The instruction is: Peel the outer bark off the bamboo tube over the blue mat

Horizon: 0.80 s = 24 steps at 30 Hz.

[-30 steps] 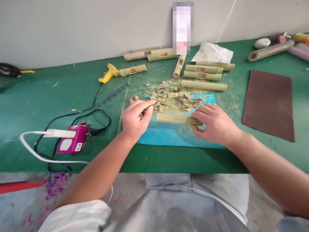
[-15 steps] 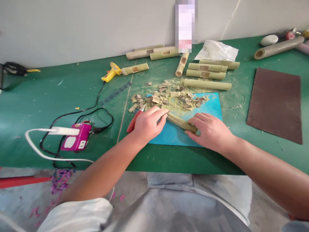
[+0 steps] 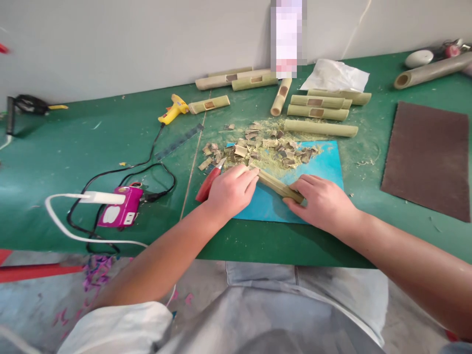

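Observation:
A length of bamboo tube point(image 3: 275, 184) lies slantwise over a blue mat point(image 3: 258, 209). My left hand point(image 3: 234, 189) is closed around its far left end, which the fingers hide. At the near right end my right hand point(image 3: 319, 199) grips it between thumb and fingers. Just left of my left hand rests a red-handled knife point(image 3: 208, 186), its short blade pointing away. Bamboo chips point(image 3: 241, 151) and pale shavings are heaped beyond the tube, across the mat's far edge.
Several cut bamboo tubes point(image 3: 320, 128) lie behind the chips, many with a rectangular opening. To the left are a yellow glue gun point(image 3: 173, 109), its black cord and a magenta power strip point(image 3: 120, 209). A brown sheet point(image 3: 427, 160) lies right; a white bag point(image 3: 334, 76) sits behind.
The view has shifted slightly, so most things appear a little further right. Both hands keep their hold on the bamboo tube, with hardly any movement.

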### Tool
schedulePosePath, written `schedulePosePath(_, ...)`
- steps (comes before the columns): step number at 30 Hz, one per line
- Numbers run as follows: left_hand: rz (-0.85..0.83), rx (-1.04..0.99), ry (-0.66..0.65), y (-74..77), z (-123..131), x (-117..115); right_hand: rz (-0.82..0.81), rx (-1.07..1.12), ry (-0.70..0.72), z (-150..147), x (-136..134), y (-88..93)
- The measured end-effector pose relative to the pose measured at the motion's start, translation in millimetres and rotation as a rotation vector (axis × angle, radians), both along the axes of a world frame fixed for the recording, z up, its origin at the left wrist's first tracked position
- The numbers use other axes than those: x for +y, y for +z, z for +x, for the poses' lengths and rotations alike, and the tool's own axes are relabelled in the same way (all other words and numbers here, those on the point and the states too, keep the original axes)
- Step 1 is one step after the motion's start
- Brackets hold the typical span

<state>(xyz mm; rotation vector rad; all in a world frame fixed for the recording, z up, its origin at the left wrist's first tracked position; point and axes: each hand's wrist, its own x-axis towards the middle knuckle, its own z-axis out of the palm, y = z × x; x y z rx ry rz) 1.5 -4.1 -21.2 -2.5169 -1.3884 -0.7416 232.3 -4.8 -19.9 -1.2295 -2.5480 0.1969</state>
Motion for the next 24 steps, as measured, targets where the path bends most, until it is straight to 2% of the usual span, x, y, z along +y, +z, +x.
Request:
schedulePosePath(4,-0.13,-0.005,-0.156,-3.1,6,-6,0.025,0.003,0.007,-1,-1,-0.7)
schedulePosePath(6,-0.118,0.014,-0.164,-4.2,4,-5,0.033,0.007,0.006,-2,-2,-0.9)
schedulePosePath(11,-0.049,0.01,-0.066,-3.9,1,-3,0.012,0.005,-0.011,-1,-4,-0.4)
schedulePosePath(16,-0.097,0.05,-0.224,-3.4,11,-10,0.04,-0.003,-0.02,-2,-6,-0.3)
schedulePosePath(21,-0.049,0.019,-0.084,-2.8,1,-4,0.041,-0.006,-0.018,-2,-7,-0.4)
schedulePosePath(24,-0.06,0.025,-0.082,-2.4,1,-3,0.059,-0.018,-0.015,-2,-7,-0.6)
